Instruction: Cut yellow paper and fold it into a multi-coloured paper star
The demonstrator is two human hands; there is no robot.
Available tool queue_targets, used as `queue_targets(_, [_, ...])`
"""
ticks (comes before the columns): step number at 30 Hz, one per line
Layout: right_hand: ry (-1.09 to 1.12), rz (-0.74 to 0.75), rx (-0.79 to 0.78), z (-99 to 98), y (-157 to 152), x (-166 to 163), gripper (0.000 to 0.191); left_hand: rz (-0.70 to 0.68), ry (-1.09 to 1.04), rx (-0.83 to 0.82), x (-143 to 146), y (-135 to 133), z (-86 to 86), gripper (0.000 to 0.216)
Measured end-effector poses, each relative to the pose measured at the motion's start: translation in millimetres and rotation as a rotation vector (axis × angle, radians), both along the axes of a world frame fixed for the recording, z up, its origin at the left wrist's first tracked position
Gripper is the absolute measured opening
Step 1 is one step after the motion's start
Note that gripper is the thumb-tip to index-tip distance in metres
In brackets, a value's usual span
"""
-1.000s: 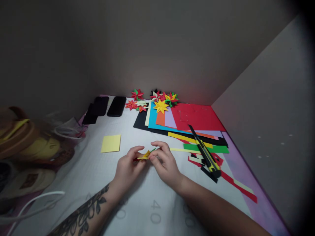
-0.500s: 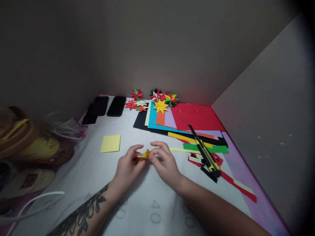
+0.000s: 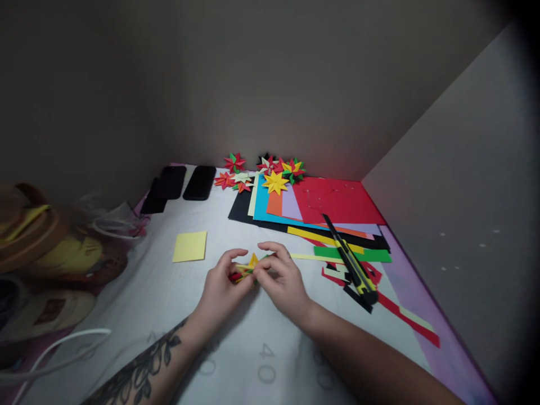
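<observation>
Between my two hands is a small folded paper star (image 3: 252,263) in yellow, red and green, partly covered by my fingers. My left hand (image 3: 223,281) pinches its left side, thumb below and index finger curved above. On the other side, my right hand (image 3: 282,281) grips the star with thumb and fingertips, its index finger arched over the top. Left of the hands lies a pad of yellow square paper (image 3: 189,246). Finished paper stars, among them a yellow star (image 3: 275,183), sit along the back.
Coloured paper sheets (image 3: 337,199) are stacked at the back right. A yellow and black utility knife (image 3: 354,267) lies over paper strips (image 3: 409,320). Two dark phones (image 3: 199,183) rest at the back left. Jars (image 3: 54,247) and a white cable (image 3: 63,340) occupy the left side.
My fingers have shifted slightly on the star, and its yellow point now stands more upright. Green parts of it now show by my right fingers.
</observation>
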State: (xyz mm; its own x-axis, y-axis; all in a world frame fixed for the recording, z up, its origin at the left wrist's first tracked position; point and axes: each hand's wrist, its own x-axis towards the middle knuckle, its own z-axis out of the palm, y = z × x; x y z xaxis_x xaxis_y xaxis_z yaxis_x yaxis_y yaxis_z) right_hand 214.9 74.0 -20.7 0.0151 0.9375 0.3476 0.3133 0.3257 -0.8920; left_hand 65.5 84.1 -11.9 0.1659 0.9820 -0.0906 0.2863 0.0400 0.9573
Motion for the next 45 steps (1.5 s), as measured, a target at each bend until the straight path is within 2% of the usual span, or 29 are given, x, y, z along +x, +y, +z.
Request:
queue_targets(3, [0.233,0.027,-0.183,-4.8,2.0,-2.4,0.007,-0.022,-0.026,-0.030,-0.4,1.1,-1.5,0.040])
queue_targets(6, [0.444,0.050,-0.337,-8.6,4.2,-4.3,0.018,-0.060,-0.019,-0.053,-1.3,2.8,-3.2,0.044])
queue_targets(8, [0.483,0.057,-0.387,-8.8,4.7,-4.3,0.023,-0.105,-0.017,-0.073,-1.4,3.7,-3.1,0.049])
queue_targets(11, [0.377,0.071,-0.373,-7.0,3.8,-2.4,0.021,-0.173,-0.050,-0.128,-1.4,5.1,-0.9,0.056])
queue_targets(15, [0.248,0.122,-0.355,-6.8,2.3,0.4,0.022,-0.195,-0.043,-0.179,-3.0,7.5,2.4,0.054])
queue_targets(18, [0.343,0.132,-0.379,-7.7,2.9,0.5,0.024,-0.168,-0.090,-0.231,-4.0,9.8,5.7,0.052])
queue_targets(22, [0.472,0.071,-0.339,-6.7,5.4,-1.5,0.036,-0.049,-0.208,-0.265,-3.5,12.5,9.6,0.051])
queue_targets(26, [0.485,0.041,-0.347,-8.3,5.3,-3.2,0.032,-0.037,-0.173,-0.245,-3.1,12.2,8.6,0.051])
queue_targets(29, [0.419,0.008,-0.265,-10.0,3.6,-2.0,0.027,-0.049,-0.123,-0.229,-3.2,10.0,7.0,0.048])
queue_targets(32, [0.227,-0.015,-0.078,-8.2,2.4,1.6,0.018,-0.033,-0.138,-0.202,-3.5,8.4,6.2,0.045])
queue_targets(36, [0.017,-0.039,0.167,-2.8,1.1,5.9,0.024,-0.020,-0.122,-0.124,-4.3,7.8,4.1,0.044])
queue_targets(45, [-0.056,0.033,0.181,-0.2,-0.9,5.3,0.013,0.001,-0.043,0.008,-6.2,5.2,1.4,0.039])
